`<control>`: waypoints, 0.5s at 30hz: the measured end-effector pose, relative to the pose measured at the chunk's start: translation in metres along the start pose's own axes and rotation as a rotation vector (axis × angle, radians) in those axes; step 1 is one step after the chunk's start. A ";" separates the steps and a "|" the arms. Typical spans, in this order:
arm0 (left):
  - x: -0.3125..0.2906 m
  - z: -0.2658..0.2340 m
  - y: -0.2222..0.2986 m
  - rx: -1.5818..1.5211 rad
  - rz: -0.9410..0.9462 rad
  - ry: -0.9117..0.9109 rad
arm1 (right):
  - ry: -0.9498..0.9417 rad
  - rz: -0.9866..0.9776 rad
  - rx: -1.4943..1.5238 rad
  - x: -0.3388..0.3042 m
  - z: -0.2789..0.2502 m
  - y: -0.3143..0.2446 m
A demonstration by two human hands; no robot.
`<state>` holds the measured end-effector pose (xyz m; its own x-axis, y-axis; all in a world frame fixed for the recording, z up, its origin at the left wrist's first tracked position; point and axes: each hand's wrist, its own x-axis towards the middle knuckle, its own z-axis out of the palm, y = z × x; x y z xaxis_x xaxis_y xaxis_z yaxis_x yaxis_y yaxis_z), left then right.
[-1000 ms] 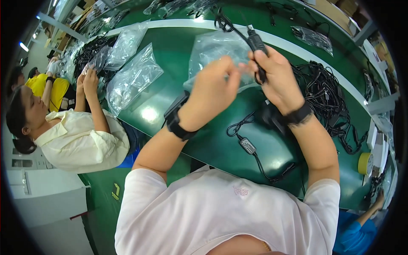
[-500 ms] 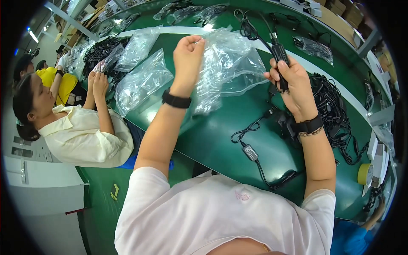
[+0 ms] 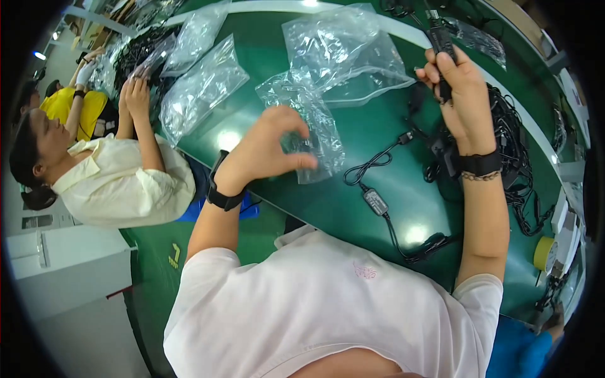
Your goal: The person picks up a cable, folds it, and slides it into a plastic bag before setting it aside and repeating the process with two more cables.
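Green table (image 3: 353,208): left hand (image 3: 268,151) pinching a clear plastic bag (image 3: 309,126), right hand (image 3: 463,94) gripping a black cable adapter (image 3: 440,39), loose black cable (image 3: 378,201) between, tangled cables (image 3: 513,151) right.

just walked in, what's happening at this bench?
A person at a green table is handling clear plastic bags and black cables. The left hand grips a small clear bag; the right hand, raised, holds a black cable with an inline box. Another cable lies on the table between the arms, and a tangled cable pile sits to the right. A co-worker on the left handles bags too.
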<state>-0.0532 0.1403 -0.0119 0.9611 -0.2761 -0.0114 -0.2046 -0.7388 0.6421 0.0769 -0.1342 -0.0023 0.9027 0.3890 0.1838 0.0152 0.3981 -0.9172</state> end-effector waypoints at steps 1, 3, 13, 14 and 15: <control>-0.011 0.004 -0.006 0.096 0.141 -0.018 | -0.011 0.008 -0.007 0.000 0.001 -0.001; -0.022 0.018 -0.002 0.170 0.096 -0.055 | -0.006 0.002 -0.010 0.000 0.004 0.002; -0.021 0.035 0.007 0.141 0.241 0.305 | -0.273 0.216 -0.116 -0.041 0.029 -0.022; -0.018 0.038 0.009 0.063 0.201 0.464 | -0.298 0.299 -0.158 -0.053 0.029 -0.024; -0.016 0.040 0.011 0.063 0.198 0.471 | -0.321 0.379 -0.198 -0.063 0.026 -0.026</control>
<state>-0.0782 0.1122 -0.0354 0.8791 -0.1183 0.4616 -0.3879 -0.7403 0.5490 0.0081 -0.1473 0.0192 0.6844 0.7218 -0.1029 -0.1775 0.0280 -0.9837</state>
